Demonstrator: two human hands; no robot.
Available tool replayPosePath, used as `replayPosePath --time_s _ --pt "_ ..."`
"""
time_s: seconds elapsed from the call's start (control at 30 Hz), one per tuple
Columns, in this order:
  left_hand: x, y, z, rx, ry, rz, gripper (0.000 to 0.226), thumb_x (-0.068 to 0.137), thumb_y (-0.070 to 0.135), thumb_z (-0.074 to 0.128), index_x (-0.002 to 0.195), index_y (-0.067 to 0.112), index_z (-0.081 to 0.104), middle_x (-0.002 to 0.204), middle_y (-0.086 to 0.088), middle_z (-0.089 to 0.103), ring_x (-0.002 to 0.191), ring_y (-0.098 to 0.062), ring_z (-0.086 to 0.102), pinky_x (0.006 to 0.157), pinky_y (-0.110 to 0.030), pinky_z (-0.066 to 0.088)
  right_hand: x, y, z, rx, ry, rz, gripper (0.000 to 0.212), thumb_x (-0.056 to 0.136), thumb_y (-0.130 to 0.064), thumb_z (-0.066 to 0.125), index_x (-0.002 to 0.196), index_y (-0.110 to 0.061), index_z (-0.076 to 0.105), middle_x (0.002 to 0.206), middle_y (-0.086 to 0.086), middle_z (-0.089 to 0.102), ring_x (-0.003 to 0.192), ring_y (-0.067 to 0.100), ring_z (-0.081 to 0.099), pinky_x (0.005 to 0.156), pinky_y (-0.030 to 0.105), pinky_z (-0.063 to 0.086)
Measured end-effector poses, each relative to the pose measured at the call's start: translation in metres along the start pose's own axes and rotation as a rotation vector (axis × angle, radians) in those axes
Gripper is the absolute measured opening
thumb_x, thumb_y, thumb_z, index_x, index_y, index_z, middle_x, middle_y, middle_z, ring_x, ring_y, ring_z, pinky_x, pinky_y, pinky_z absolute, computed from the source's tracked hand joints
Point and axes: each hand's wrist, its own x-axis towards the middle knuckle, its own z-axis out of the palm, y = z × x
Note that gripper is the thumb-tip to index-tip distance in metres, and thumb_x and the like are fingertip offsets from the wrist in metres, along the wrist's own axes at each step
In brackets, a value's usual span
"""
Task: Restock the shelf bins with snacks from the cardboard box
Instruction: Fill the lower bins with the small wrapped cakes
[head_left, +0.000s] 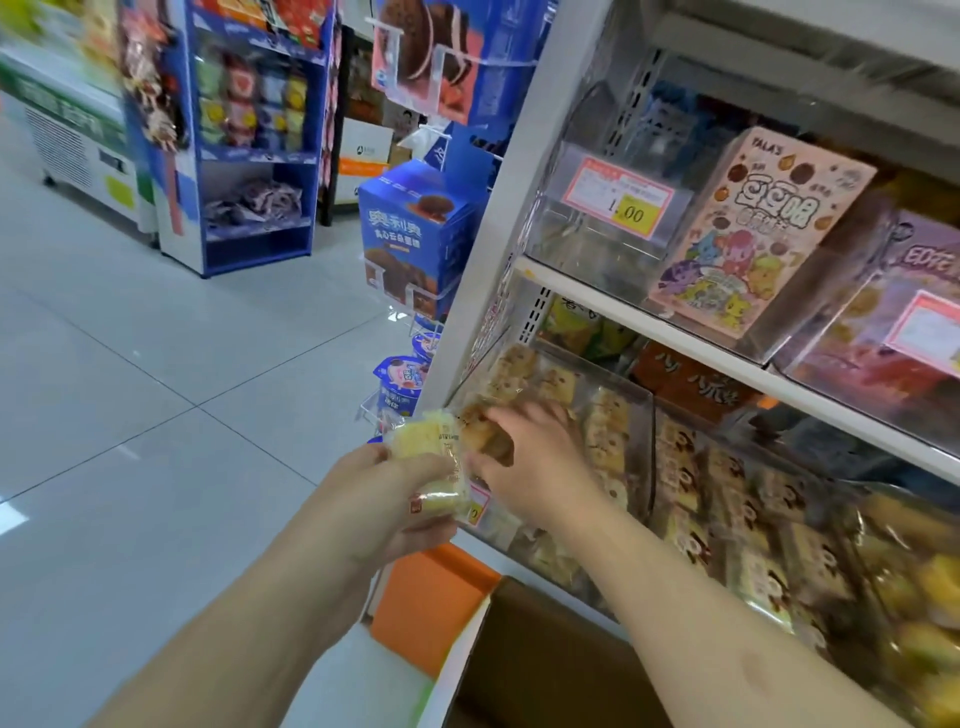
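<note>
My left hand grips a stack of wrapped yellow cake snacks in front of the shelf's left corner. My right hand pinches one brown-topped wrapped snack at the front left rim of a clear shelf bin that holds several of the same packets. The open cardboard box sits below my right forearm, and its inside is dark.
More clear bins of wrapped cakes run to the right on the same shelf. The shelf above holds a clear bin with a 1.00 price tag and a pink carton. A blue cookie display stands left of the shelf post. Tiled floor lies to the left.
</note>
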Motion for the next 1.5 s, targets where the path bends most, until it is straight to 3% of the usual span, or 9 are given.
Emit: replayPosePath --time_s 0.13,0.33,0.5,0.67,0.87,1.03,1.27,1.37,1.5 --pt "-0.006 0.006 0.003 -0.167 -0.025 -0.061 0.029 0.092 0.007 0.074 0.119 0.002 0.064 0.111 -0.029 0.074 0.092 -0.048 0.077 0.072 -0.057 0.065 -0.015 0.002 -0.015 0.130 -0.085 0.007 0.076 0.098 -0.048 0.058 0.165 -0.043 0.022 0.174 -0.009 0.016 0.160 0.019 0.001 0.132 0.050 0.012" --pt "-0.010 0.000 0.003 -0.112 -0.150 -0.024 0.033 0.093 0.013 0.074 0.124 0.003 0.068 0.109 -0.019 0.079 0.095 -0.036 0.079 0.078 -0.049 0.067 -0.075 -0.005 -0.050 0.610 0.023 -0.070 0.076 0.091 0.003 0.057 0.148 -0.046 0.047 0.145 -0.021 0.049 0.127 -0.014 0.047 0.102 0.016 0.048" --pt "-0.018 -0.003 0.010 0.107 -0.269 0.056 0.030 0.091 0.023 0.076 0.116 0.006 0.077 0.109 -0.016 0.080 0.100 -0.031 0.078 0.097 -0.048 0.061 -0.110 0.001 -0.062 0.448 -0.090 -0.336 0.087 0.090 -0.021 0.079 0.158 -0.046 0.031 0.165 -0.031 0.019 0.154 -0.011 0.014 0.124 0.021 0.022" --pt "-0.025 -0.005 0.020 0.257 -0.383 0.098 0.019 0.096 0.032 0.072 0.105 0.019 0.084 0.111 -0.012 0.080 0.105 -0.029 0.077 0.106 -0.052 0.054 -0.119 0.010 -0.061 0.381 0.085 -0.329 0.075 0.085 -0.038 0.085 0.148 -0.040 0.045 0.151 -0.029 0.038 0.148 -0.002 0.033 0.123 0.029 0.033" --pt "-0.015 -0.009 0.033 0.260 -0.325 0.135 0.040 0.092 0.041 0.075 0.124 0.019 0.071 0.108 -0.008 0.081 0.099 -0.032 0.078 0.088 -0.044 0.062 -0.115 0.021 -0.058 0.487 0.084 -0.335 0.066 0.085 -0.012 0.082 0.143 -0.030 0.057 0.146 -0.020 0.050 0.144 0.008 0.045 0.118 0.031 0.042" --pt "-0.003 -0.010 0.033 0.183 -0.200 0.120 0.040 0.087 0.025 0.084 0.122 0.012 0.070 0.099 -0.011 0.082 0.092 -0.028 0.080 0.091 -0.047 0.063 -0.109 0.026 -0.055 0.436 0.120 -0.265 0.084 0.092 0.006 0.070 0.153 -0.046 0.046 0.160 -0.033 0.032 0.154 -0.006 0.024 0.127 0.033 0.030" --pt "0.001 -0.022 0.041 -0.193 -0.081 0.057 0.050 0.083 0.001 0.079 0.129 -0.001 0.060 0.107 -0.022 0.079 0.094 -0.037 0.079 0.084 -0.045 0.066 -0.121 0.005 -0.034 0.435 0.363 -0.038 0.052 0.086 -0.053 0.078 0.125 -0.040 0.045 0.119 -0.021 0.046 0.114 -0.002 0.049 0.090 0.019 0.050" --pt "-0.001 -0.024 0.046 -0.180 -0.067 0.087 0.036 0.085 0.004 0.079 0.119 0.005 0.068 0.102 -0.016 0.081 0.088 -0.031 0.080 0.073 -0.037 0.064 -0.118 0.000 -0.031 0.545 0.292 -0.026 0.047 0.086 -0.050 0.079 0.121 -0.040 0.051 0.117 -0.021 0.057 0.111 0.002 0.056 0.090 0.028 0.055" --pt "0.005 -0.028 0.048 -0.075 -0.034 0.132 0.045 0.074 0.021 0.092 0.115 0.012 0.076 0.104 -0.010 0.080 0.087 -0.024 0.080 0.065 -0.034 0.064 -0.114 -0.001 -0.034 0.486 0.286 -0.070 0.071 0.084 -0.054 0.081 0.142 -0.042 0.042 0.133 -0.028 0.045 0.124 -0.007 0.046 0.096 0.011 0.043"
